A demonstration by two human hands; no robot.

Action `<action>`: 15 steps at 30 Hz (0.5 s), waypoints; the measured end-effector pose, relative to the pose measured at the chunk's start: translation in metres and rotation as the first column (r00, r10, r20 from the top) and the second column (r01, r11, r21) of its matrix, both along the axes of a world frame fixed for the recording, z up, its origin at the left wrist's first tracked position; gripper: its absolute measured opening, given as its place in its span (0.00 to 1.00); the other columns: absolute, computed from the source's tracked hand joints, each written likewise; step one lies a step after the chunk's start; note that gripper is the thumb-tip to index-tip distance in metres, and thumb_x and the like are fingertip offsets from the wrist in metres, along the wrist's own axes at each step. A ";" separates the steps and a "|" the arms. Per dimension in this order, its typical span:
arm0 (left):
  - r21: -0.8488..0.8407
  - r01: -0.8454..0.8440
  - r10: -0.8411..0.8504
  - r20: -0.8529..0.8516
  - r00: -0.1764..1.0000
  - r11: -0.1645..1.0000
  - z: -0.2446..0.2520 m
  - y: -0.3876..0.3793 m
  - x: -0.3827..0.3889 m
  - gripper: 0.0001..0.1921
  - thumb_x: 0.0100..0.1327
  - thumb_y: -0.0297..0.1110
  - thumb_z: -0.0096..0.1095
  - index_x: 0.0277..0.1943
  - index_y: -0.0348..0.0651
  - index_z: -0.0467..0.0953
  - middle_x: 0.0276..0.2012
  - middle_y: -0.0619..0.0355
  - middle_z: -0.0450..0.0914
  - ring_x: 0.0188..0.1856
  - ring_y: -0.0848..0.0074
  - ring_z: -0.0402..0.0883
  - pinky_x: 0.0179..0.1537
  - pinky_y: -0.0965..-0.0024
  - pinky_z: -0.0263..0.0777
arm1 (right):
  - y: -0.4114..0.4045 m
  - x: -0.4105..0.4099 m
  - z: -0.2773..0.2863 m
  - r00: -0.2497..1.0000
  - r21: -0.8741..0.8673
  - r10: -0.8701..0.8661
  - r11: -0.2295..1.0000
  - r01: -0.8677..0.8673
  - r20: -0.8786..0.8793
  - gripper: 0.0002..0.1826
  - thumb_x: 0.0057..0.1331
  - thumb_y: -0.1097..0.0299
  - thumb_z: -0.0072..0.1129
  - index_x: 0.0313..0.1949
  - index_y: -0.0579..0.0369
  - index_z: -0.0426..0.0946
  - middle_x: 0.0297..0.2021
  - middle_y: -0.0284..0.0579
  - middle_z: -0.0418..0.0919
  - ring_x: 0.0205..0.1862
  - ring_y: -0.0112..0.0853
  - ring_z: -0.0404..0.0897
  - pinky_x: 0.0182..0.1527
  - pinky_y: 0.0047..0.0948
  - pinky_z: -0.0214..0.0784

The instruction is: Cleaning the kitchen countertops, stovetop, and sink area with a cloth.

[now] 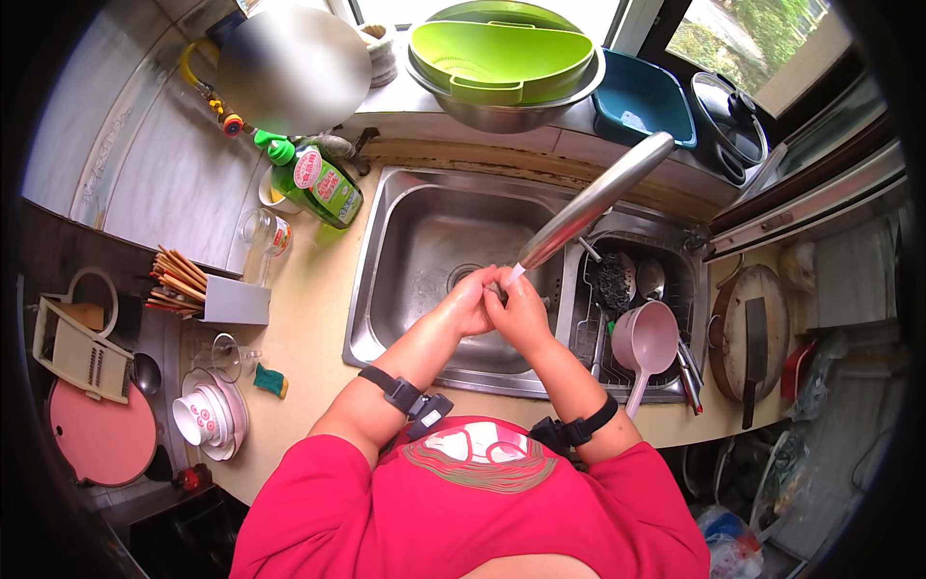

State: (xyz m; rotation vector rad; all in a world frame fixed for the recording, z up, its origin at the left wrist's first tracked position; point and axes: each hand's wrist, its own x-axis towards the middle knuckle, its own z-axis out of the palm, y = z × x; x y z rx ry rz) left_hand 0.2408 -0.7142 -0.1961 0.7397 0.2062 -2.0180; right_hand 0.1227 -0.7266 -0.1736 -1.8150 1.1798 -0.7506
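Observation:
Water runs from a steel faucet onto my hands, which touch each other over the large basin of a stainless-steel sink. My left hand is on the picture's left, its fingers reaching toward the other. My right hand lies against it, directly under the stream, with its fingers curled. A small dark patch shows between the hands; whether it is an object or a gap cannot be told. The drain lies behind the fingers, partly hidden.
A pink ladle and a wire scourer rest in the small basin at right. Beyond it, a cleaver lies on a round chopping board. Left stand a green soap bottle, glass jar, sponge and stacked bowls.

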 end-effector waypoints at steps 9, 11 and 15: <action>0.097 -0.005 -0.013 0.186 0.982 0.995 -0.001 -0.011 0.010 0.15 0.65 0.37 0.46 0.47 0.35 0.72 0.37 0.46 0.79 0.40 0.59 0.80 0.44 0.57 0.75 | 0.005 -0.034 0.047 0.876 0.152 0.468 0.863 -0.481 0.115 0.06 0.51 0.76 0.48 0.30 0.60 0.71 0.30 0.43 0.73 0.32 0.30 0.71 0.38 0.27 0.65; 0.056 -0.009 0.000 0.149 0.989 0.998 -0.007 -0.010 0.012 0.15 0.65 0.37 0.46 0.47 0.34 0.72 0.39 0.46 0.79 0.41 0.59 0.80 0.45 0.56 0.74 | 0.005 -0.043 0.041 0.864 0.209 0.487 0.839 -0.503 0.126 0.05 0.51 0.76 0.48 0.30 0.60 0.71 0.30 0.45 0.74 0.32 0.33 0.73 0.38 0.29 0.66; -0.072 0.014 0.000 0.187 0.982 0.997 -0.009 -0.008 0.010 0.16 0.65 0.34 0.46 0.49 0.32 0.71 0.40 0.46 0.79 0.42 0.59 0.80 0.48 0.55 0.73 | -0.001 -0.065 0.000 0.921 0.263 0.360 0.884 -0.387 0.146 0.07 0.52 0.77 0.47 0.31 0.60 0.71 0.33 0.47 0.76 0.36 0.34 0.75 0.42 0.30 0.68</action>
